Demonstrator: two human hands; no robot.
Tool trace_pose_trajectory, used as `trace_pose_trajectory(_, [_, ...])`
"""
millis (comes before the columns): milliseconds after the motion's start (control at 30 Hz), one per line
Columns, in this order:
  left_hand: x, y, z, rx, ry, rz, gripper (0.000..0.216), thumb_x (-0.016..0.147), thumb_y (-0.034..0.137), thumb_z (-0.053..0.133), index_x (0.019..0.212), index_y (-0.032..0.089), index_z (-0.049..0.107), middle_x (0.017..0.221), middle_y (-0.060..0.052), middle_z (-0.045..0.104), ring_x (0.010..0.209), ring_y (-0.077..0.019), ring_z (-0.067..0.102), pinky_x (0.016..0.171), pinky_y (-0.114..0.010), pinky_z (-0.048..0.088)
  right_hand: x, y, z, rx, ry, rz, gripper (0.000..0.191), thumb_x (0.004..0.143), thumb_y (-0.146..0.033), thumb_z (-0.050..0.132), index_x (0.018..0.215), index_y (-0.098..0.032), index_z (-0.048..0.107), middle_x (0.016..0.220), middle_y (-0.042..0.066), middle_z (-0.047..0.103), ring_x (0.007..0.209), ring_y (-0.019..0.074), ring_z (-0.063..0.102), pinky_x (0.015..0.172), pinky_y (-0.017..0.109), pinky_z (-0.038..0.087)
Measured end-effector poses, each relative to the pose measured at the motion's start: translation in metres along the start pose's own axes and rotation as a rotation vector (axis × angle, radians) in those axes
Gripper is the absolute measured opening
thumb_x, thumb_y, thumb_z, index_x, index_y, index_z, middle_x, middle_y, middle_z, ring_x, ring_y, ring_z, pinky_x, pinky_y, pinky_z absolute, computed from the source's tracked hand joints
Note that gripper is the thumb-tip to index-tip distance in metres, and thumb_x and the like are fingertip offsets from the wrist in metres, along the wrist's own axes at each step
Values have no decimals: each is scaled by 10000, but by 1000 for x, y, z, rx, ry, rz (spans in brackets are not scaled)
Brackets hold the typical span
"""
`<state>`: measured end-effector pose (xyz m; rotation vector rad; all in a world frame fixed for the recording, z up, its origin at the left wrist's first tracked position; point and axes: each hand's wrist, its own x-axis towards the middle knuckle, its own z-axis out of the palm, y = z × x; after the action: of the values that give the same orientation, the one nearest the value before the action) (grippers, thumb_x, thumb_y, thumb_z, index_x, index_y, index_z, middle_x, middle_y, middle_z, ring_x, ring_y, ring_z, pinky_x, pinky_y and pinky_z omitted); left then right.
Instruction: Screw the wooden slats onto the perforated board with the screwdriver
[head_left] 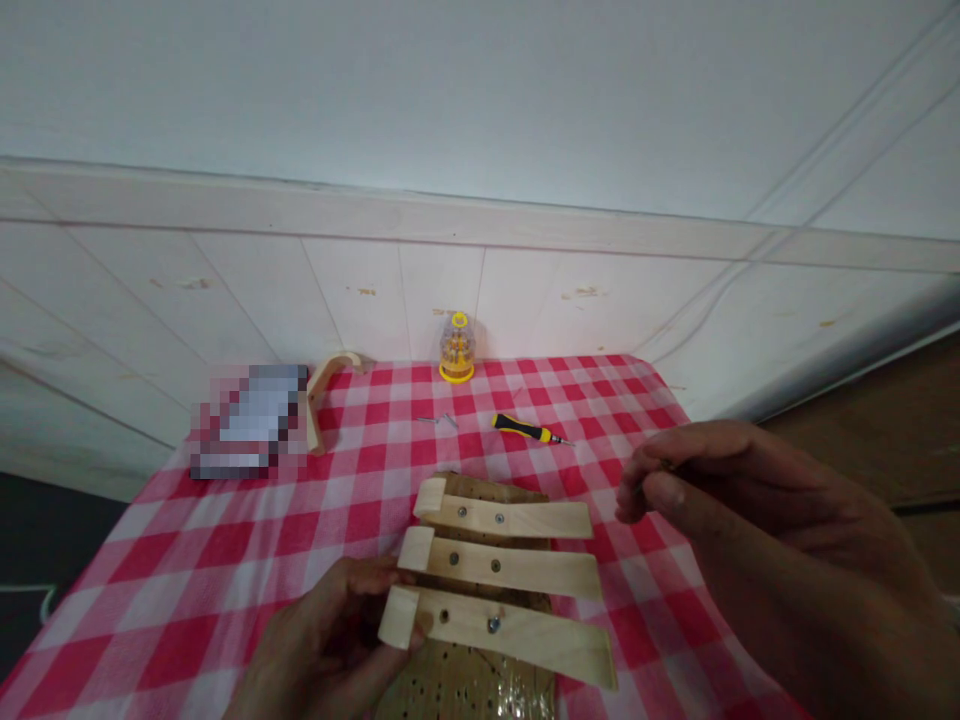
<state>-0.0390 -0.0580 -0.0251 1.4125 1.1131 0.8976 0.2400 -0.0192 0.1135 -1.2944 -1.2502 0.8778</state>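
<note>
Three pale wooden hooks lie side by side across a brown board point(465, 685) dotted with small holes. The far hook point(544, 518) and the middle hook point(540, 572) each have two screw heads in them. On the near hook point(547, 640), one screw point(493, 624) stands slightly proud and a dark hole shows at its left. My left hand point(330, 630) grips the near hook by its curled left end, fingers reaching under it. Raised to the right of the hooks, my right hand point(735, 520) is closed in a pinch; a tiny dark thing shows between thumb and fingers, too small to name.
A yellow-and-black screwdriver point(525, 429) lies beyond the board, beside loose screws point(448, 421). Against the wall stands a yellow bit case point(457, 350). A further wooden hook point(319, 400) and a blurred-out phone-like slab point(259, 415) lie left on the checked tablecloth point(187, 560).
</note>
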Motion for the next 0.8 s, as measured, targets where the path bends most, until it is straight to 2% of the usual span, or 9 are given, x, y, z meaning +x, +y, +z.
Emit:
trace_pose_trajectory(133, [1, 0, 0, 27, 21, 36, 210, 819, 210, 721, 1008, 242, 635, 891, -19, 788, 780, -196, 769, 651, -234, 641, -5, -5, 8, -37, -63, -43, 62, 747, -285, 804, 796, -279, 767, 740, 29, 728, 642, 189, 677, 546, 258, 597])
trace_pose_trajectory(267, [2, -3, 2, 44, 38, 82, 192, 831, 211, 709, 999, 235, 619, 925, -20, 785, 812, -189, 765, 673, -238, 641, -6, -7, 10, -60, -152, -45, 59, 775, -211, 775, 766, -263, 748, 734, -4, 719, 644, 148, 671, 566, 193, 590])
trace_pose_trajectory(467, [0, 1, 3, 45, 69, 77, 204, 800, 218, 741, 980, 231, 646, 921, -29, 793, 808, -207, 771, 671, -236, 642, -7, -4, 6, -56, -175, -46, 108, 779, -188, 774, 798, -291, 746, 747, -39, 723, 673, 111, 683, 606, 121, 578])
trace_pose_trajectory(667, [-3, -4, 0, 25, 3, 42, 216, 839, 202, 708, 1032, 239, 618, 995, -36, 784, 878, -209, 765, 723, -260, 644, -4, -5, 9, -122, -225, -82, 110, 795, -175, 740, 805, -284, 734, 743, -36, 723, 666, 119, 684, 611, 142, 586])
trace_pose_trajectory(800, [-3, -12, 0, -26, 14, 42, 273, 817, 165, 728, 1048, 269, 625, 1070, -24, 772, 952, -223, 751, 779, -283, 638, -3, -3, 11, -212, -293, -129, 147, 813, -143, 702, 848, -285, 713, 751, -35, 718, 670, 127, 688, 613, 162, 587])
